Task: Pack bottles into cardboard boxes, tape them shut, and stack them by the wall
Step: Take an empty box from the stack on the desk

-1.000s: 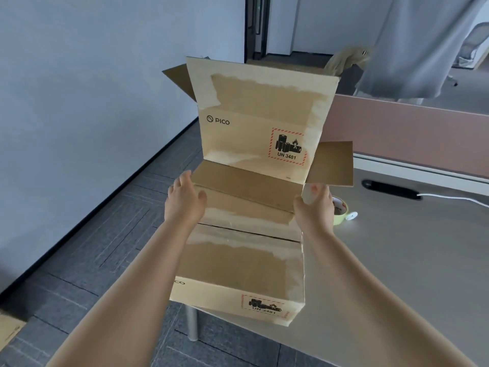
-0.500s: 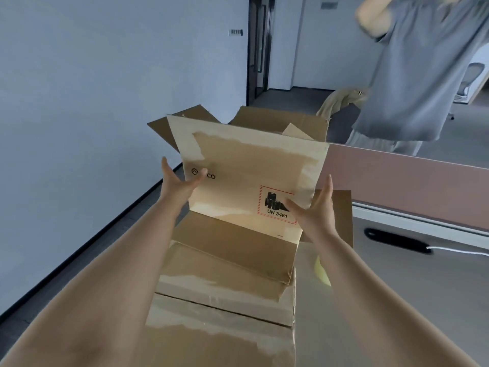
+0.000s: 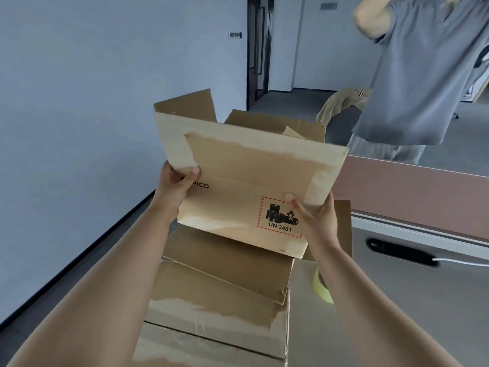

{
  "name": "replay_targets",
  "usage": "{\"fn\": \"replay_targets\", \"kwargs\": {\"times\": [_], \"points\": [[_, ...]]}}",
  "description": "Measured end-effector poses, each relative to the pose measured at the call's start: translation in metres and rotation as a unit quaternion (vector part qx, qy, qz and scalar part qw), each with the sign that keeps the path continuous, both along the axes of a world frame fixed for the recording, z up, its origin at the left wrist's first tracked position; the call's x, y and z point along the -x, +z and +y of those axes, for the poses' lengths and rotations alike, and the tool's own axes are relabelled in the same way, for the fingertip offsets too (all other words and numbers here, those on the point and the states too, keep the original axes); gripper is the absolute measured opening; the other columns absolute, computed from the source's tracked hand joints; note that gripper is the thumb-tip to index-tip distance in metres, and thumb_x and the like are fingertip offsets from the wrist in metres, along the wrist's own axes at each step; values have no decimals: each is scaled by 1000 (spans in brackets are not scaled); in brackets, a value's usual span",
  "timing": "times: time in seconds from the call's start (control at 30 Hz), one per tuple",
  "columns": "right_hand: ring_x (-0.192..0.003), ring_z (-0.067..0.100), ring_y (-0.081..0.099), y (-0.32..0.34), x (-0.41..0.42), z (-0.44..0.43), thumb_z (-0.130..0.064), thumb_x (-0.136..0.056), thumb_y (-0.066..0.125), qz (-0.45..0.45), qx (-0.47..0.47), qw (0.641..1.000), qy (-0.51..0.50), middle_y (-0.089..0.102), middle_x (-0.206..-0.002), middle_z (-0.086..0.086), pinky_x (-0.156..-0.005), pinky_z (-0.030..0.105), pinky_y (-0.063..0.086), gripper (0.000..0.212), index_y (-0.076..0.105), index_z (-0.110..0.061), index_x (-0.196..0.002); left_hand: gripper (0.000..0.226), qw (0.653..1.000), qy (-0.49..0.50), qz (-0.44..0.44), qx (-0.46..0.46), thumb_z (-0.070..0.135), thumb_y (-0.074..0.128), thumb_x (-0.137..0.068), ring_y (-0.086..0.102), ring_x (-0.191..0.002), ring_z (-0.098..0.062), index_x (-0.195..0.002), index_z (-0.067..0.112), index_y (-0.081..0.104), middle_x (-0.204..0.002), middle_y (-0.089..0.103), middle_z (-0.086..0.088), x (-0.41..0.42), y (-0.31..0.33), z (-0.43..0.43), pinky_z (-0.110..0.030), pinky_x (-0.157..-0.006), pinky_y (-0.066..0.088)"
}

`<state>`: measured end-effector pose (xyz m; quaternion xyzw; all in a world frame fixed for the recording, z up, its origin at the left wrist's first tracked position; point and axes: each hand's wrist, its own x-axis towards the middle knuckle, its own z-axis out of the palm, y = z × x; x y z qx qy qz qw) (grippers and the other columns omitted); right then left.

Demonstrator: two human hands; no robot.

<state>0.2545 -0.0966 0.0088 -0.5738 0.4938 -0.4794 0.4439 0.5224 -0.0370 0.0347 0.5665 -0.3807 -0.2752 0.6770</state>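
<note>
Both hands grip the open cardboard box (image 3: 251,181): our left hand (image 3: 177,184) pinches its left edge, thumb on the printed face, and our right hand (image 3: 315,221) clasps the right edge. It stands on a closed box (image 3: 211,308) at the tabletop (image 3: 410,313) edge. A second ago they flanked the closed box; now they have climbed to the upper one. We judge it about to be lifted for packing; no bottles show.

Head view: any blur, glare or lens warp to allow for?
Head view: centre sharp, the UN 3481 label reads cleanly; soft even light, no glare on the cardboard flap; wide-angle stretch swells the forearms low down; left hand and right hand crisp.
</note>
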Motion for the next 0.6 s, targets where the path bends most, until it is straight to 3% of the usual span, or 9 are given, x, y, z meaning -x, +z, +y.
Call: {"fn": "replay_targets", "kwargs": {"times": [0.13,0.3,0.43,0.53,0.6], "points": [[-109,14,61,17,20,17,-57,-65,76,-64,34,997,-8,64,-116,-8,-96,44,49,81,42,-28,-132,44,999,24,2,35,19,70,-82,56,-105,-12,-115,23,42,-106,56,9,32,20,17,-43,-99,45],[-102,9,64,34,72,59,-49,-74,72,-123,71,989,-41,68,-106,-12,-92,40,52,40,51,-43,-107,47,998,-14,22,51,30,73,-75,54,-115,-20,-111,25,43,-106,55,11,82,29,46,-51,-100,43],[-104,7,61,33,134,101,-56,-75,60,-138,62,983,-104,66,-108,-15,-90,35,50,49,50,-35,-119,47,994,-80,24,70,30,74,-75,55,-114,-17,-111,26,44,-108,57,13,146,29,64,-48,-100,44],[-107,3,57,31,184,125,-60,-79,48,-141,54,976,-158,62,-106,-23,-92,30,45,41,51,-40,-115,50,990,-126,21,61,41,74,-68,56,-113,-15,-108,31,45,-112,60,12,196,26,70,-44,-96,48],[-110,5,53,27,220,137,-60,-87,42,-147,41,968,-198,58,-108,-25,-90,28,39,38,52,-40,-117,51,991,-129,19,38,45,69,-76,55,-114,-16,-115,25,42,-117,56,9,233,21,71,-45,-96,47]]}}
